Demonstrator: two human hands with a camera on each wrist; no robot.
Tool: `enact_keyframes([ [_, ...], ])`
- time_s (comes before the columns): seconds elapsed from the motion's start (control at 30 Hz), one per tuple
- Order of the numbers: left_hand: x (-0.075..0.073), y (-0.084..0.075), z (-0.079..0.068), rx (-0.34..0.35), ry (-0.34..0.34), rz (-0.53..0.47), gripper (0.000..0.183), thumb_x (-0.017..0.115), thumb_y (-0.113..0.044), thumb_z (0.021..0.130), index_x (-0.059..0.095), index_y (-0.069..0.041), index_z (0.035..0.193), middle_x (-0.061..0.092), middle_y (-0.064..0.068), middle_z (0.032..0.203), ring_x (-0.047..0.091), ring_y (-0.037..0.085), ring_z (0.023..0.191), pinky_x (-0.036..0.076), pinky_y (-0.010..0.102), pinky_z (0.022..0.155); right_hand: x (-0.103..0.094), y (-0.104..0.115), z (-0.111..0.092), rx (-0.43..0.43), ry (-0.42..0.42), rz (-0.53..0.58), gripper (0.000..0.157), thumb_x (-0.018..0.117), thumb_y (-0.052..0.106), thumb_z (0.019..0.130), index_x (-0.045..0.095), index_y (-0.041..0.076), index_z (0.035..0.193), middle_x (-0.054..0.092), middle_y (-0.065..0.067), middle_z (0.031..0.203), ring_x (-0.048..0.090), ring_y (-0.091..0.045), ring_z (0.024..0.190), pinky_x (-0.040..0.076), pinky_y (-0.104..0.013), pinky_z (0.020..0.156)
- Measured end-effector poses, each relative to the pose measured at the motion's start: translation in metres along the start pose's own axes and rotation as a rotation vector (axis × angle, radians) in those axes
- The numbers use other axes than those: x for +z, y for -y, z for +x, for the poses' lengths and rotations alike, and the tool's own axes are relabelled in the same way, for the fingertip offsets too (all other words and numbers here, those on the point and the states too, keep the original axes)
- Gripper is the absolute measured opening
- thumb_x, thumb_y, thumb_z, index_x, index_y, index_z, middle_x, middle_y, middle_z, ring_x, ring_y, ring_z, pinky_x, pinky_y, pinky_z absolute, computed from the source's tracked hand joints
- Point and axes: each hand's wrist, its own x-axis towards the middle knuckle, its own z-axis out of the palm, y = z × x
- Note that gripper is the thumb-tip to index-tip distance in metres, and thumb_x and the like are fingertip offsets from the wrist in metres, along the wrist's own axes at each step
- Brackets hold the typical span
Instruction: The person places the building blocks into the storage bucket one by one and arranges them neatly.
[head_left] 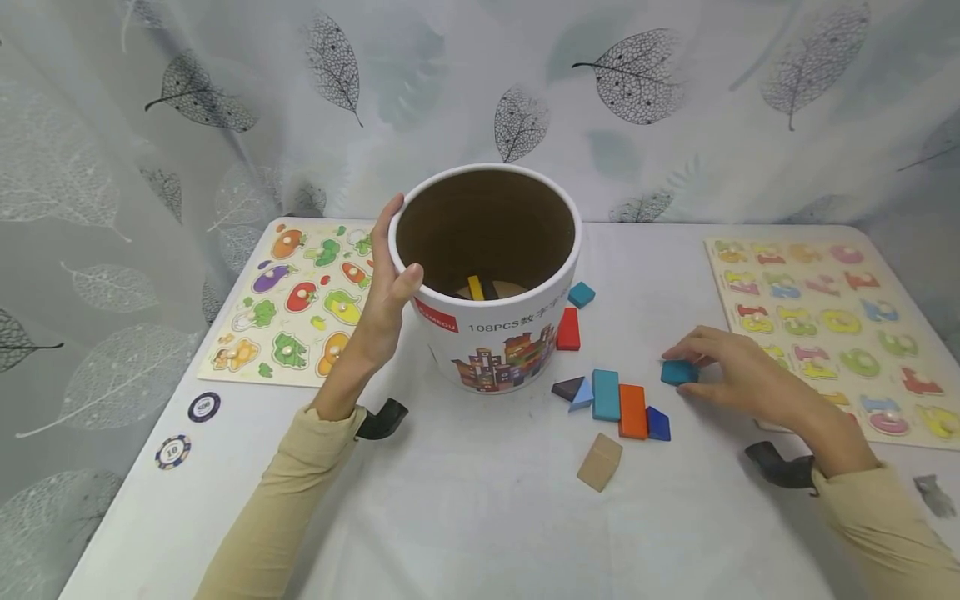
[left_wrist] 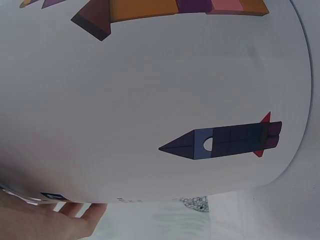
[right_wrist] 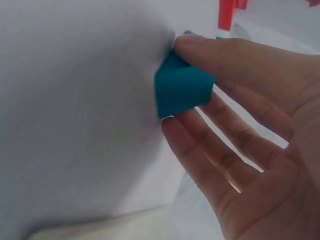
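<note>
A white toy-block bucket (head_left: 487,333) stands tilted toward me, a yellow block (head_left: 476,288) visible inside. My left hand (head_left: 384,304) holds it by the left side, with the thumb at the rim; the left wrist view shows the bucket's printed wall (left_wrist: 125,100) and part of that hand (left_wrist: 50,220). To the right, my right hand (head_left: 738,375) pinches a teal block (head_left: 679,372) between thumb and fingers at the tabletop. The same teal block (right_wrist: 182,90) shows up close in the right wrist view, under the thumb.
Between bucket and right hand lie a teal rectangle (head_left: 606,395), an orange block (head_left: 633,411), a blue block (head_left: 658,424) and a wooden block (head_left: 600,462). A red block (head_left: 568,329) sits by the bucket. Puzzle boards flank it: vegetables (head_left: 262,333), numbers (head_left: 817,333). Chips (head_left: 204,407) lie left.
</note>
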Motion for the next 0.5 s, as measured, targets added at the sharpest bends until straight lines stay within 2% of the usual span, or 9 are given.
enact_keyframes([
  [0.13,0.001,-0.001,0.001,0.000,-0.010,-0.003,0.110,0.061,-0.078,0.073,0.011,-0.024,0.155,0.028,0.006,0.154,0.027,0.029,0.140,0.024,0.063,0.113,-0.002,-0.007,-0.002,-0.004,-0.035,-0.019,0.041,0.086,0.011,0.072,0.071,0.015,0.109,0.067,0.006,0.101,0.063,-0.013,0.089,0.054,-0.022,0.081],
  [0.27,0.000,-0.001,0.002,0.005,-0.007,-0.004,0.109,0.061,-0.077,0.073,0.011,-0.024,0.155,0.028,0.007,0.154,0.027,0.030,0.140,0.024,0.063,0.113,-0.014,-0.002,0.006,-0.075,-0.166,-0.029,0.042,0.087,0.005,0.068,0.072,0.017,0.106,0.068,0.008,0.099,0.065,-0.010,0.087,0.046,-0.007,0.081],
  [0.4,0.000,0.000,0.001,0.005,0.000,-0.010,0.108,0.061,-0.077,0.074,0.011,-0.026,0.154,0.027,0.006,0.154,0.028,0.031,0.140,0.025,0.063,0.112,-0.041,0.020,0.026,-0.190,-0.364,-0.005,0.047,0.087,0.000,0.066,0.072,0.013,0.109,0.070,0.002,0.101,0.060,0.006,0.090,0.038,-0.002,0.085],
  [0.5,0.000,0.001,0.000,0.000,0.004,-0.013,0.106,0.060,-0.077,0.074,0.011,-0.028,0.154,0.027,0.005,0.154,0.028,0.032,0.140,0.026,0.065,0.111,-0.065,0.050,0.045,-0.292,-0.495,0.064,0.054,0.085,-0.006,0.065,0.071,0.009,0.115,0.070,-0.004,0.107,0.056,0.015,0.096,0.039,-0.004,0.092],
])
